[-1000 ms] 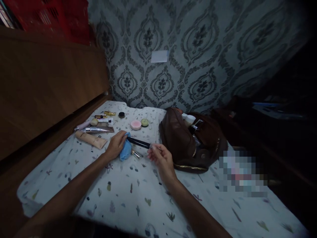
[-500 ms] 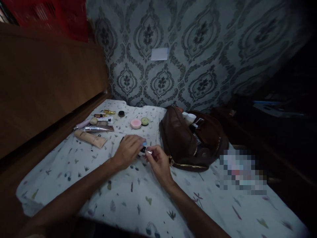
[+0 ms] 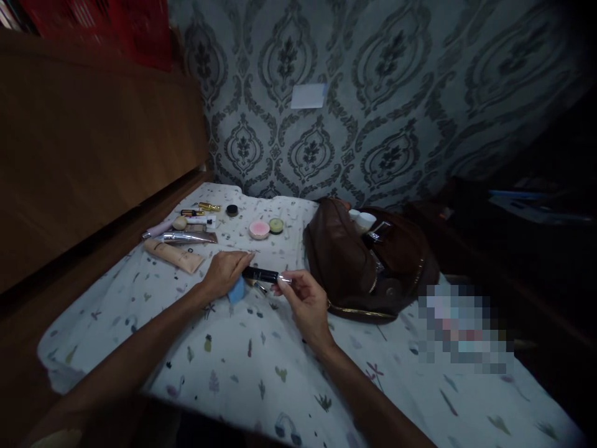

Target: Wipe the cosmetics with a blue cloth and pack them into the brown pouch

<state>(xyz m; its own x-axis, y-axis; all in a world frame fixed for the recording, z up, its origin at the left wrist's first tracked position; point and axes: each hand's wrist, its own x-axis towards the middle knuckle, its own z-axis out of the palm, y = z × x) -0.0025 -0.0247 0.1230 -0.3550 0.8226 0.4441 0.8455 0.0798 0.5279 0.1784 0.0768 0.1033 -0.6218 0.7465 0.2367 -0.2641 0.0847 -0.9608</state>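
Note:
A slim black cosmetic tube (image 3: 261, 274) with a silver end lies nearly level between my hands. My right hand (image 3: 310, 305) pinches it by the silver end. At the tube's other end, my left hand (image 3: 225, 272) is closed on a soft blue cloth (image 3: 236, 291), part of which hangs out below the fingers. Whether the left fingers also touch the tube is unclear. Just beneath the tube, a small slender item (image 3: 260, 287) rests on the printed sheet (image 3: 214, 354); its kind is hard to make out.
An open brown bag (image 3: 342, 261) holding white-capped containers stands right of my hands. A pink round compact (image 3: 259, 229), a green one (image 3: 276, 226) and a small black jar (image 3: 232, 210) sit farther back. Several cosmetics surround a beige tube (image 3: 173, 255) at left, beside a wooden cabinet (image 3: 102, 124).
My left hand has slid left along the black tube, baring most of its length. The blue cloth now shows below that hand. My right hand keeps its pinch on the silver end.

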